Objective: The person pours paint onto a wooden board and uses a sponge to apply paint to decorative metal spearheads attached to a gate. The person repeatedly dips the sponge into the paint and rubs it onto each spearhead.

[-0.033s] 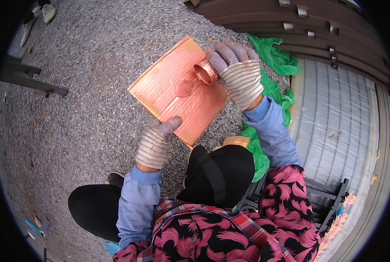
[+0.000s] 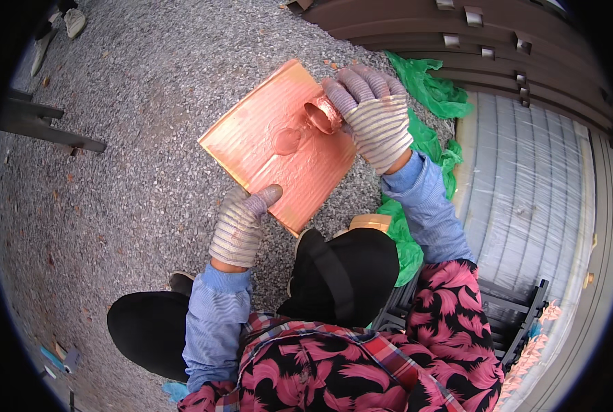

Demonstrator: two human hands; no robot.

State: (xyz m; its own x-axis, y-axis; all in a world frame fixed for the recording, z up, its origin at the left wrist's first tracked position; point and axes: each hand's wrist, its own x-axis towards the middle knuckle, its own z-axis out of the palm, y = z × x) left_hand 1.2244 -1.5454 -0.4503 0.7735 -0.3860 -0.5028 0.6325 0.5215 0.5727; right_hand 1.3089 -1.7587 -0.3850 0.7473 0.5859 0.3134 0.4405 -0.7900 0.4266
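Observation:
A flat piece of cardboard, coated copper-pink with faint ridges, is tilted in front of me above the gravel. My left hand, in a striped knit glove, pinches its near left edge, thumb on top and fingers hidden underneath. Over the far right part of the board, my gloved right hand is closed around a short copper-coloured cup-shaped piece, its hollow mouth facing left. Whether that piece touches the board, I cannot tell. A round raised patch of the same colour marks the board's middle.
Grey gravel surrounds me. Green plastic sheeting lies to the right, beside a plastic-wrapped stack and brown ribbed panels. A dark metal frame juts in at left. Another person's shoe shows far left.
The cardboard and my left hand have shifted very slightly to the left. My right hand keeps its hold on the cup-shaped piece.

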